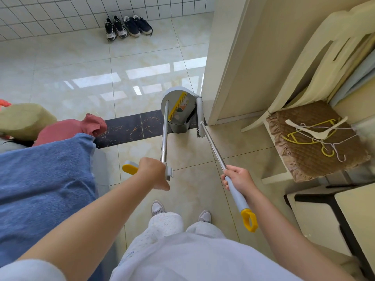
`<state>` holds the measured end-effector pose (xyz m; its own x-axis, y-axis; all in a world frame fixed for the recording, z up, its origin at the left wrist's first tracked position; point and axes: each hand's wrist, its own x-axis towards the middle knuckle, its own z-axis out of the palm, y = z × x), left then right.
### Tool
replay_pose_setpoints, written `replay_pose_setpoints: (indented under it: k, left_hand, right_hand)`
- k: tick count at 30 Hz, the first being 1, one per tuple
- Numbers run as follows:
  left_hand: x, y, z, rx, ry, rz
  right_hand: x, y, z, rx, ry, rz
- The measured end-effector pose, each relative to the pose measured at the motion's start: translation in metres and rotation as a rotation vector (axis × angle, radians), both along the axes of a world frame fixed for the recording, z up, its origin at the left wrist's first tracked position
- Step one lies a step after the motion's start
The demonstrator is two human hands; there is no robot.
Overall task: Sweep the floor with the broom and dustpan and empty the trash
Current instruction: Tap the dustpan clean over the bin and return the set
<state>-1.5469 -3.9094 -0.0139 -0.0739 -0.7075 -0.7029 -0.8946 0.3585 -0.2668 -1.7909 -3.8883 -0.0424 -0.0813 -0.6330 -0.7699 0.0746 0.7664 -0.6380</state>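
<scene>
A grey dustpan [178, 110] with a yellow comb strip stands on the floor at the doorway, on a dark threshold strip. Its metal pole rises to my left hand [153, 173], which grips the grey handle with a yellow end. Right beside the dustpan lies the grey broom head [200, 118], bristles against the door frame. The broom's metal shaft [214, 148] runs back to my right hand [238, 180], which grips the pale blue handle above its yellow hanging loop.
A bed with a blue towel [44, 189] and clothes fills the left. A cream chair [316, 138] with a brown cushion and hangers stands right, beside a black-framed table [334, 209]. The door frame [221, 63] is by the broom. Two pairs of shoes [127, 27] sit by the tiled wall.
</scene>
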Motion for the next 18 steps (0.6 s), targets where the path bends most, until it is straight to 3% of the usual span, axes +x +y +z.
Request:
replay_pose_setpoints:
  k: [8,18]
  left_hand:
    - [0.004,0.018,0.002,-0.183,-0.086,-0.250]
    - [-0.006,0.016,0.012,-0.223,-0.146,-0.359]
  right_hand:
    - [0.000,0.005,-0.003,0.013,-0.001,0.019]
    - [-0.004,0.009,-0.003,0.003,0.014,0.056]
